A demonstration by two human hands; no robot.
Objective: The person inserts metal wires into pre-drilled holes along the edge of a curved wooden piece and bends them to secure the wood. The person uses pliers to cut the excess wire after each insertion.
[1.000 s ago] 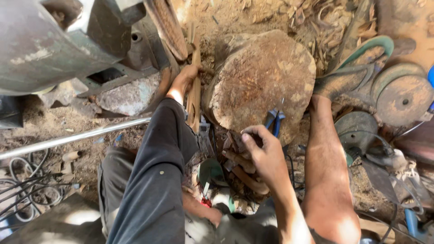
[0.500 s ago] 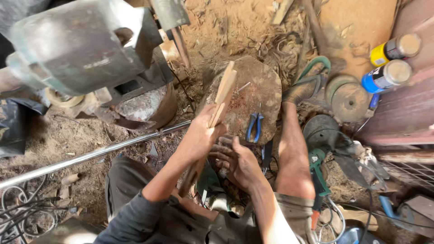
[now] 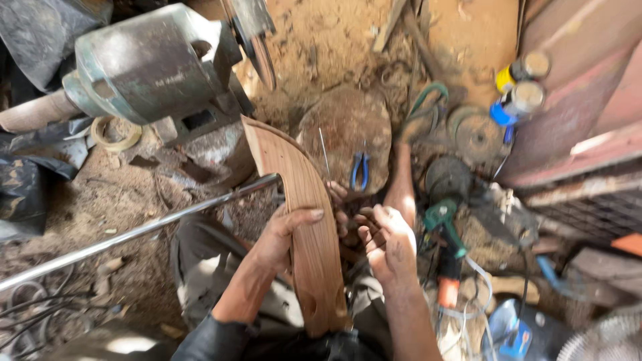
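The floor point(image 3: 120, 194) is bare earth strewn with sawdust, wood chips and scrap, sunlit at twelve o'clock and shaded toward six. A grey-green motor point(image 3: 147, 67) sits at ten o'clock, a steel rod point(image 3: 134, 234) runs across at eight, and a round wooden stump point(image 3: 348, 130) stands at twelve. At two o'clock, a reddish metal wall point(image 3: 582, 80) rises behind two spray cans point(image 3: 518, 87).

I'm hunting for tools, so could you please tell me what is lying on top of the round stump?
Blue-handled pliers lie on the stump, beside a thin metal rod. The stump's near edge is covered by the fingers.
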